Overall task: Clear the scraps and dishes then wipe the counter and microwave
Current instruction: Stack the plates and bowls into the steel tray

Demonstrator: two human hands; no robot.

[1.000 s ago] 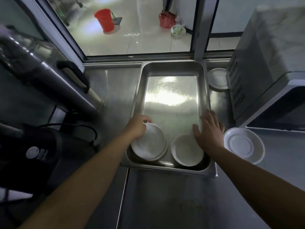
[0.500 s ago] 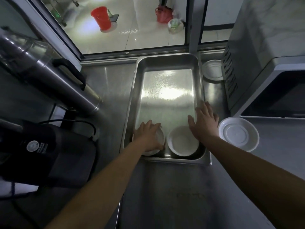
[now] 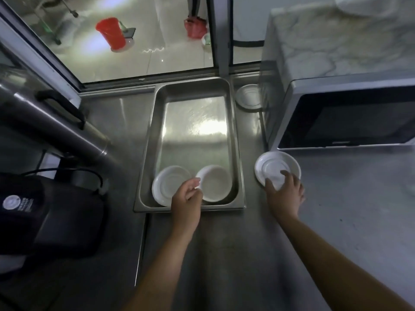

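A steel pan (image 3: 234, 140) lies on the steel counter (image 3: 224, 254). At its near end rest a white plate (image 3: 167, 185) on the left and a white bowl (image 3: 216, 181) on the right. My left hand (image 3: 186, 199) hovers over the pan's near rim between them, fingers loosely curled, holding nothing. On the counter right of the pan sits another white plate (image 3: 275, 168). My right hand (image 3: 284, 194) lies on its near edge, fingers spread over the rim. A further white plate (image 3: 248, 96) sits behind, beside the microwave (image 3: 341, 117).
A large steel urn with a black handle (image 3: 56, 122) leans at the left. Below it stands a black appliance (image 3: 45, 216) with a cord. The microwave fills the right rear. A window (image 3: 134, 41) runs behind the counter, showing a red bucket (image 3: 111, 33) on the floor outside.
My left hand let go of the plate in the pan and drew back toward the near rim. My right hand left the pan and moved right onto the plate on the counter.
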